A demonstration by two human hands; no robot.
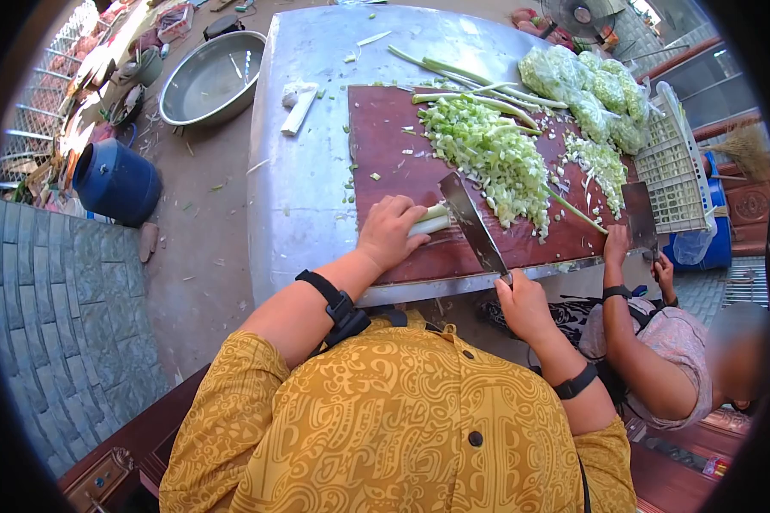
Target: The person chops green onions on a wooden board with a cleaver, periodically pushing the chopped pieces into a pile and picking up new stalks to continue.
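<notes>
L hand (392, 231) grasps pale-green-and-white long stalks (432, 223) nr front-L corner of rect. red-brown chopping board (385, 137); R hand (526, 303) clenched on grey flat-bladed metal cleaver (473, 224) by front edge, blade beside stalk ends.

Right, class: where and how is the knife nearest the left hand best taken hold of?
Probably by the handle, from the near side, as the right hand does: that end of the knife lies nearest, while the broad blade slants away over the board, close to the stalks under the left hand.
</notes>
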